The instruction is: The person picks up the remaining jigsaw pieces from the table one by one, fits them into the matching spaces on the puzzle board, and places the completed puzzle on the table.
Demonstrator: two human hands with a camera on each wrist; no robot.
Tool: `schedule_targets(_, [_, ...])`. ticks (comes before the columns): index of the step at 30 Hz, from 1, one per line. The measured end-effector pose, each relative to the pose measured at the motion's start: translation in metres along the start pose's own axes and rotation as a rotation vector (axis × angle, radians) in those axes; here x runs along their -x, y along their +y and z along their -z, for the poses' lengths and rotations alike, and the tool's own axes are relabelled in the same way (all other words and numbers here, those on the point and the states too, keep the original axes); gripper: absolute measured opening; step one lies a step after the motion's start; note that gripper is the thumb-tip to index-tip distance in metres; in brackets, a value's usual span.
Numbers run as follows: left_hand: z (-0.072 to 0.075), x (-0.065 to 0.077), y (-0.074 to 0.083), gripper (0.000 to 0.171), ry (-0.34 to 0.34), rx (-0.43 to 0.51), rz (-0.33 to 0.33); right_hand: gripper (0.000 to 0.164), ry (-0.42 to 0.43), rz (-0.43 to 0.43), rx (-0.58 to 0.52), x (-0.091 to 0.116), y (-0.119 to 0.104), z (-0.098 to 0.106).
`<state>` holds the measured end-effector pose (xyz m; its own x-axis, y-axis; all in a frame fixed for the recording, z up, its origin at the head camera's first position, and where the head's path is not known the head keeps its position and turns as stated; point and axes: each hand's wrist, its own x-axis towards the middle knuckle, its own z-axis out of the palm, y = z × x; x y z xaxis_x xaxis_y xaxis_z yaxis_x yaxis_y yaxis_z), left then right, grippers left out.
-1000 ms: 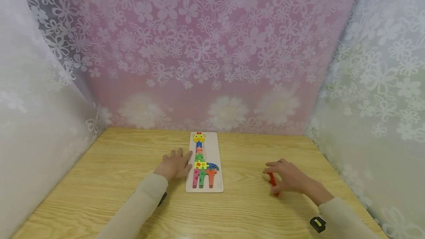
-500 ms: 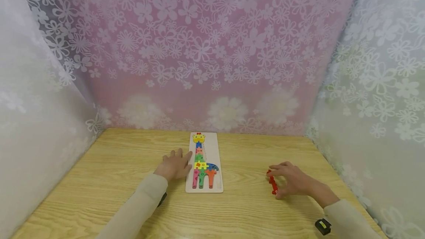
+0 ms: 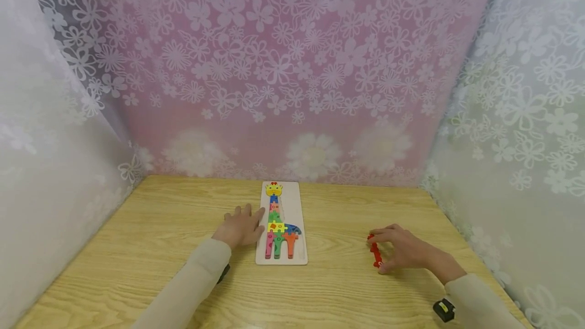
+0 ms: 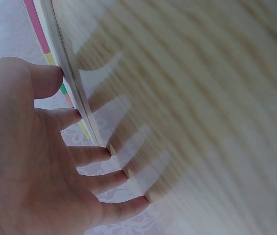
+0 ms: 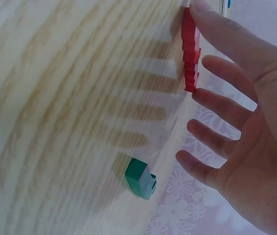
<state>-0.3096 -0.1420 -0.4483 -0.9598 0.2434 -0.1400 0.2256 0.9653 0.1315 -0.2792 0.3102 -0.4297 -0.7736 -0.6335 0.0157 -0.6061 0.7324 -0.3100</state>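
A pale board (image 3: 292, 202) with a colourful giraffe puzzle (image 3: 275, 226) lies at the middle of the table. Beside its left edge rests my left hand (image 3: 238, 226), fingers spread. In the left wrist view, the thumb (image 4: 47, 81) meets the board's side and the fingertips reach down by the table. Farther right, my right hand (image 3: 404, 249) pinches a long red puzzle piece (image 3: 376, 253) end to end. The right wrist view shows the thumb at one end of the red piece (image 5: 190, 49) and a fingertip at the other, with the remaining fingers apart from it.
A small green block (image 5: 139, 178) lies on the wooden table near the right hand; the head view does not show it. Flowered cloth (image 3: 274, 90) hangs behind the table and along both sides. A black device (image 3: 444, 310) sits at the right wrist.
My right hand has shifted slightly right and down, and its fingers now span the red puzzle piece, more of which shows. The left hand and the board have stayed put.
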Motion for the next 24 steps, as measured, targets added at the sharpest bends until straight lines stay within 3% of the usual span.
schedule_targets(5, [0.0008,0.0002,0.0003,0.062,-0.003,0.004,0.002,0.064,-0.011,-0.012,-0.020,-0.0001,0.0005,0.0000])
schedule_targets(13, [0.0013,0.0004,0.0001,0.062,-0.004,0.007,0.002,0.061,0.045,0.052,0.036,-0.0017,0.0026,-0.0052])
schedule_targets(24, [0.0016,-0.0001,0.0003,0.063,-0.015,0.007,0.007,0.064,0.028,0.036,0.042,-0.0054,0.0002,-0.0059])
